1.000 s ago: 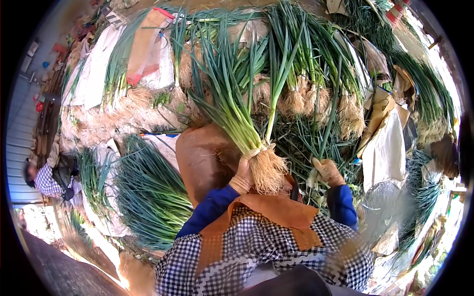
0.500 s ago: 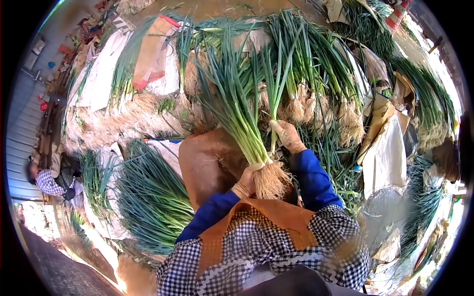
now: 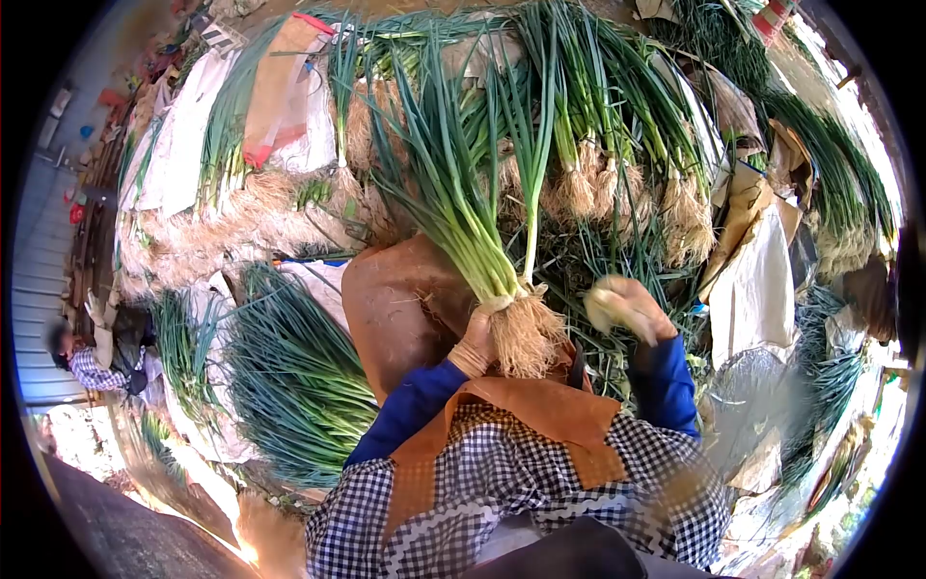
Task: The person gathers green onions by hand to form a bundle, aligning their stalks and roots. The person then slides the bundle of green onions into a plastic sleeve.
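A bunch of long green onions (image 3: 470, 236) with pale stems and bushy tan roots is wrapped by the fingers of my left hand (image 3: 477, 343) just above the roots. One stalk at its right side leans apart from the rest, its leaves pointing up. To the right of the bunch, apart from it, is my right hand (image 3: 627, 307), blurred by motion over loose dark green leaves (image 3: 617, 256). Whether it holds anything cannot be made out.
Rooted onions (image 3: 598, 183) lie in a row beyond my hands. A large green pile (image 3: 299, 386) is at the left, near a brown covered surface (image 3: 395, 304). Pale sacking (image 3: 757, 289) lies at the right. Another person (image 3: 92, 362) is at the far left.
My right hand has moved from the bunch's stems out to the right. The bunch stays in my left hand. The person at the far left has raised a hand.
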